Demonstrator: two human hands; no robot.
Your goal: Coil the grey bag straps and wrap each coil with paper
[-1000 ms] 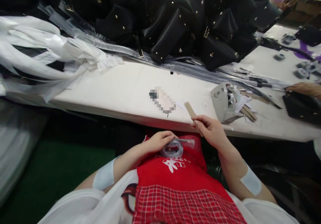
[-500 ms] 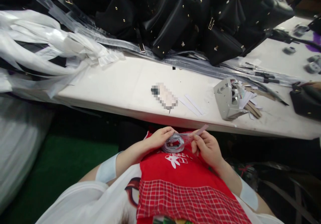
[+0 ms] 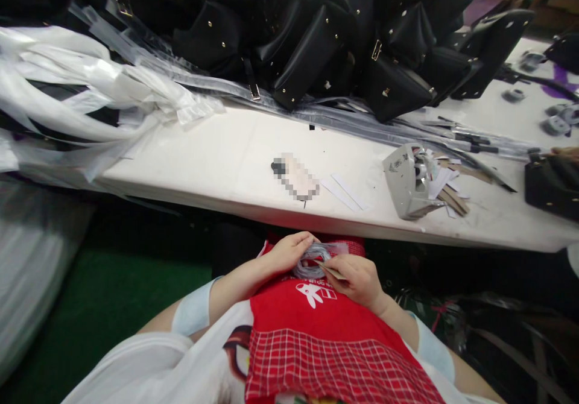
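My left hand is closed on a coiled strap in a clear plastic bag, held against my red apron just below the table edge. My right hand is closed in a pinch on a small brown card strip, whose end touches the coil. Both hands meet at the bag in my lap.
A white table runs across in front of me. Black handbags are piled at its back, with clear plastic wraps at the left. A grey box of paper strips, two white strips and a blurred flat object lie near the front edge.
My right hand brought the card strip from the table edge down to my lap and now presses it against the bagged coil. My left hand stayed on the coil.
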